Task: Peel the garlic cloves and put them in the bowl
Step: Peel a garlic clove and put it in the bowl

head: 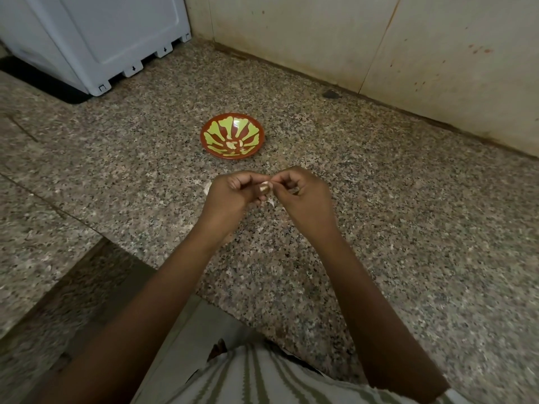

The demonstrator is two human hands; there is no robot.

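Your striped shirt point(262, 380) fills the bottom edge of the view, and both bare forearms reach forward from it over a speckled granite floor point(408, 228). Your hands meet in mid-frame, just above the stone. Your left hand point(230, 196) has its fingers curled round a garlic clove point(264, 186), whose pale, papery end shows between thumb and forefinger. Your right hand point(303, 196) pinches at that same end with fingertips drawn tight together, so both hands are closed on the one clove and touch each other there.

Scraps of white garlic skin point(271, 202) lie on the floor directly under your hands, and another pale piece point(207, 188) peeks out beside your left knuckles — whether it is skin or a clove cannot be told.

Beyond your hands, a little way off, sits the bowl point(204, 132) — shallow, red, painted with a green fan pattern. A few pale peeled cloves point(233, 145) rest at its centre.

A white appliance point(116, 33) on moulded feet stands at the far left. A stained tiled wall point(350, 39) runs along the back and right.
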